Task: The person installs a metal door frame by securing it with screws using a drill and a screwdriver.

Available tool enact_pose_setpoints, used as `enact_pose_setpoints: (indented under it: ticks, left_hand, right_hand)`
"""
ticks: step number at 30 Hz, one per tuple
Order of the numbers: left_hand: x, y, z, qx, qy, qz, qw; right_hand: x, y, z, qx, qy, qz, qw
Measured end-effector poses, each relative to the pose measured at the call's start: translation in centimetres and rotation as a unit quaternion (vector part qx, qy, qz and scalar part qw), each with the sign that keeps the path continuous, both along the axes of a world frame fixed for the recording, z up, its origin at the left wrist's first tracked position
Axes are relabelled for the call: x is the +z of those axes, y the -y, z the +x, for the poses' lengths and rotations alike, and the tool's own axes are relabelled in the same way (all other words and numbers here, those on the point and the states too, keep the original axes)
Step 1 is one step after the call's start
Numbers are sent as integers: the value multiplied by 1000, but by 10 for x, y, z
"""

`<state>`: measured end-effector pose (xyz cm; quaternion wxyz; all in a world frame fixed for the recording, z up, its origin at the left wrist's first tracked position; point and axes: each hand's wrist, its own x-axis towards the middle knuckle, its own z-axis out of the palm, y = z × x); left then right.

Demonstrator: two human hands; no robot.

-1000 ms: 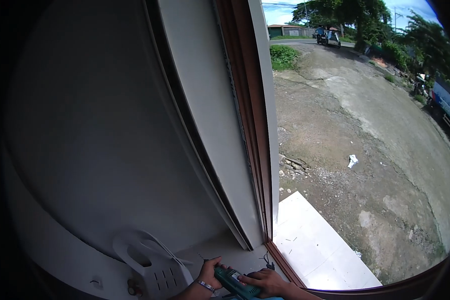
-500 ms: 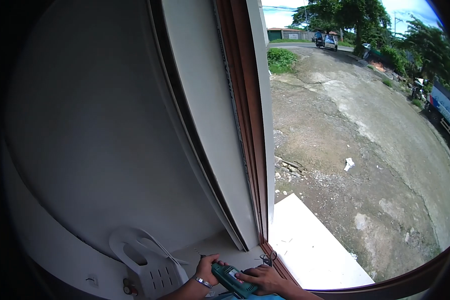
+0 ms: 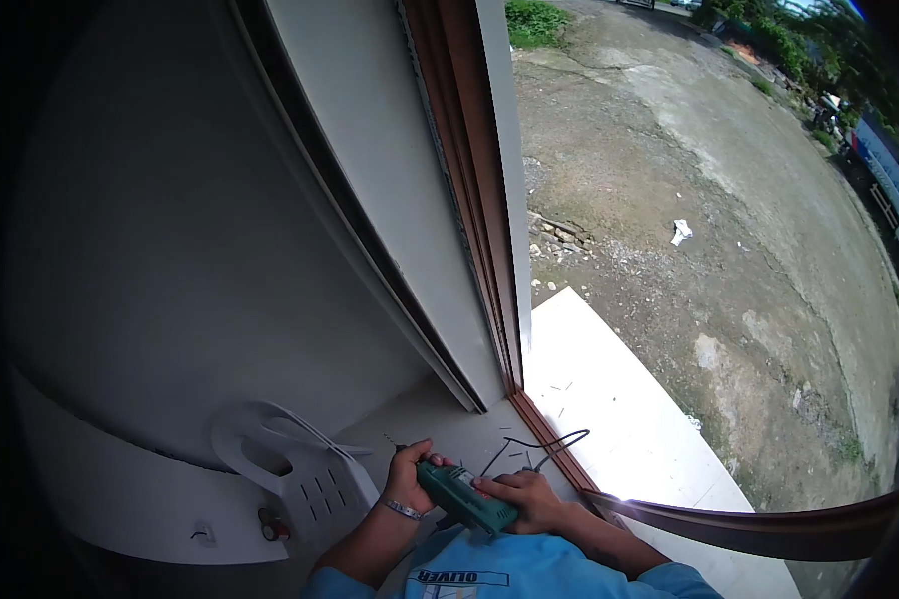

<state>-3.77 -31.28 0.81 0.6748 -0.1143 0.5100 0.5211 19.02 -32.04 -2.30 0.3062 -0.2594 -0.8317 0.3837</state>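
Observation:
A green power drill [image 3: 461, 498] lies sideways in front of my body, its thin bit [image 3: 390, 439] pointing left. My left hand [image 3: 410, 478] is closed around the chuck end; a metal band circles that wrist. At the other end my right hand [image 3: 531, 501] grips the drill, with its fingers over the upper side of the body. Part of the handle is hidden beneath my hands. A dark cord [image 3: 569, 437] loops out beside my right hand, over the brown door frame's sill.
On the left, a white plastic chair [image 3: 320, 494] stands by the wall. A brown frame [image 3: 474, 210] rises ahead, with small scraps on the floor near its foot. Outside are a white slab [image 3: 609, 399] and a rough concrete yard [image 3: 659, 180].
My view has tipped downward, so the hands and drill appear higher and my blue shirt shows. More of the cord's loop is visible. Both hands stay on the drill.

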Motion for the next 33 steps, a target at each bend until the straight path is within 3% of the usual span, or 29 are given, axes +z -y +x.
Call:
enact_pose_setpoints:
  ticks: [2, 6, 8, 14, 16, 17, 18, 20, 21, 22, 24, 25, 26, 28, 30, 31, 33]
  left_hand:
    - [-4, -5, -1, -19, 23, 30, 999]
    - [-17, -16, -7, -43, 30, -33, 998]
    - [-14, -26, 3, -60, 28, 2, 998]
    - [-35, -58, 10, -85, 41, -20, 995]
    - [-32, -67, 13, -125, 52, 11, 991]
    - [-18, -71, 19, -155, 61, 48, 985]
    - [-9, -77, 12, -248, 121, 131, 952]
    - [-13, -93, 9, -304, -172, 296, 889]
    - [-15, -101, 8, -243, -360, 347, 831]
    - [17, -113, -1, -222, -598, 366, 677]
    - [51, -148, -23, -52, -771, 378, 510]
    - [66, -166, -33, 16, -783, 379, 493]
    - [77, -186, -42, 83, -791, 375, 477]
    - [85, -215, -55, 137, -852, 342, 371]
    - [64, -226, -57, 140, -856, 344, 361]
    - [49, -231, -56, 154, -858, 355, 337]
    - [10, -232, -55, 120, -869, 340, 340]
  right_hand:
    - [2, 0, 2, 7, 88, 111, 990]
    - [-6, -5, -5, -5, 3, 79, 997]
    - [-21, 6, -11, -67, -104, -41, 991]
    - [-35, 6, -13, -122, -71, -34, 989]
    - [-29, 7, -16, -174, -46, -83, 980]
    - [-29, 9, -19, -204, -90, -95, 970]
    - [-29, 7, -22, -229, -140, -98, 958]
    - [-13, -10, -16, -242, -144, -81, 956]
    - [8, -19, -14, -270, -175, -115, 940]
    - [26, -28, -10, -287, -208, -145, 924]
    - [63, -46, -2, -312, -280, -199, 886]
    - [86, -58, 5, -278, -320, -229, 876]
    - [96, -69, 7, -260, -379, -187, 868]
    - [124, -78, 16, -234, -405, -206, 860]
    - [123, -80, 13, -276, -420, -217, 837]
    - [113, -82, 10, -308, -415, -206, 831]
    - [78, -85, 11, -324, -414, -252, 812]
